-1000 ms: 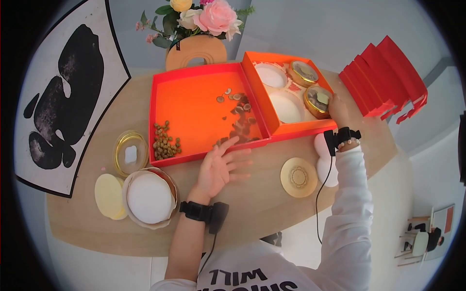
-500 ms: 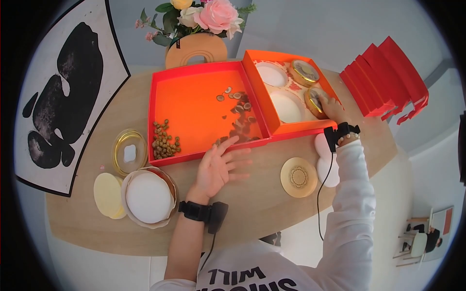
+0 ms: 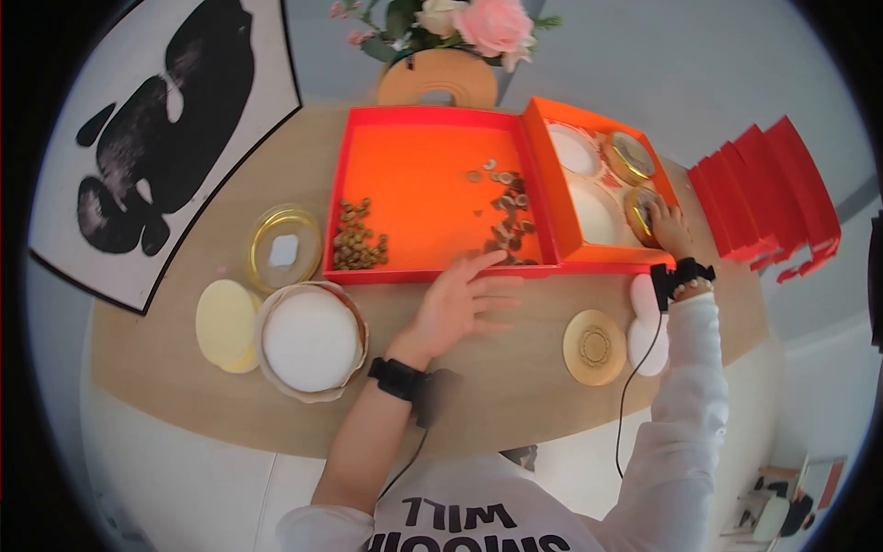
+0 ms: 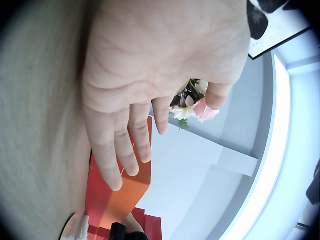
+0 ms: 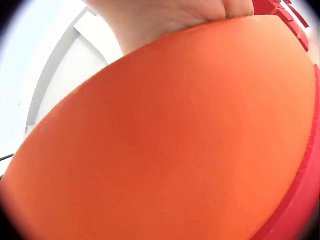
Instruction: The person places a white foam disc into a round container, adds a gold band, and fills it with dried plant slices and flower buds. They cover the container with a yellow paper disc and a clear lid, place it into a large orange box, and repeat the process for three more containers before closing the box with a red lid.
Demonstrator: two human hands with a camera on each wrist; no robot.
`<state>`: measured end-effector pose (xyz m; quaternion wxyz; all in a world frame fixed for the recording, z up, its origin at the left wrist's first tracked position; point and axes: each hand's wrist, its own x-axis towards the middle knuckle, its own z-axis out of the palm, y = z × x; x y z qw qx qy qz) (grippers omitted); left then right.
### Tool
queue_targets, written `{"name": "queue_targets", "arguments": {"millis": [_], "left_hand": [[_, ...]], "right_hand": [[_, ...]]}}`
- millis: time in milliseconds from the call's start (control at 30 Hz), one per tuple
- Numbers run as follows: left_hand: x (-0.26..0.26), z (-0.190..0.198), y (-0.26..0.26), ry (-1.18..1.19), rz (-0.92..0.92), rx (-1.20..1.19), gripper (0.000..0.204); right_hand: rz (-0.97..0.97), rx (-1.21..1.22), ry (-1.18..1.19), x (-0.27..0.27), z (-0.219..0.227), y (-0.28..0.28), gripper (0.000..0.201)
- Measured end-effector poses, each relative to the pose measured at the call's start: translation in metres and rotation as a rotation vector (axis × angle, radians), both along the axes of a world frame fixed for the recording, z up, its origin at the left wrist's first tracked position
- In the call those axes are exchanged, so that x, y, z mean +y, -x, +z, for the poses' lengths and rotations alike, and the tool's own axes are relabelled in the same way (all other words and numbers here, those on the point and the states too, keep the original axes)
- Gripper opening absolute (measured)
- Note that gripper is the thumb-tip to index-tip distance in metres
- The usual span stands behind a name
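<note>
In the head view my right hand [image 3: 670, 228] reaches into the orange box, fingers spread over the right side of a round gold-rimmed container [image 3: 639, 219]. A matching gold-rimmed container [image 3: 630, 158] sits in the recess behind. From the right wrist the box wall [image 5: 175, 120] hides my fingers; only the heel of the hand shows above its edge. My left hand [image 3: 460, 311] lies near the front rim of the red tray [image 3: 432, 184], palm turned inward, fingers extended, holding nothing. Dark slices [image 3: 510, 221] and small brown-green balls [image 3: 357, 241] lie inside that tray.
At left stand a clear gold-rimmed lid [image 3: 283, 212], pale yellow discs [image 3: 225, 327] and a bowl with white filling [image 3: 311, 342]. A beige patterned disc [image 3: 594, 348] and white rounds [image 3: 647, 348] lie at front right. Red bags [image 3: 763, 198] stand beyond the orange box.
The right hand has shifted from the container's right side to over its top, and the container sits lower in the box. The head view has swung left. The left hand stays open.
</note>
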<state>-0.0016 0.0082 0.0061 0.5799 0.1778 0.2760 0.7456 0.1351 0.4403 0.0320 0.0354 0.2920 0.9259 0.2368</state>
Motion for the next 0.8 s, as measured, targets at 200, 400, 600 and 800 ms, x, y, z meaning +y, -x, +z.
{"name": "queue_targets", "arguments": {"millis": [200,400,600,800], "left_hand": [[-0.002,0.001,-0.001,0.004,-0.007,-0.001,0.062],[-0.002,-0.001,0.001,-0.012,0.004,-0.004,0.060],[-0.001,-0.001,0.001,-0.005,0.011,-0.005,0.060],[0.001,-0.002,0.002,0.000,0.006,-0.025,0.061]], "right_hand": [[-0.191,-0.036,0.174,0.026,0.001,0.010,0.037],[0.110,0.514,0.551,-0.073,0.045,0.053,0.044],[-0.152,0.271,0.714,-0.078,0.052,0.061,0.049],[0.060,-0.006,0.268,0.003,-0.005,0.048,0.051]]}}
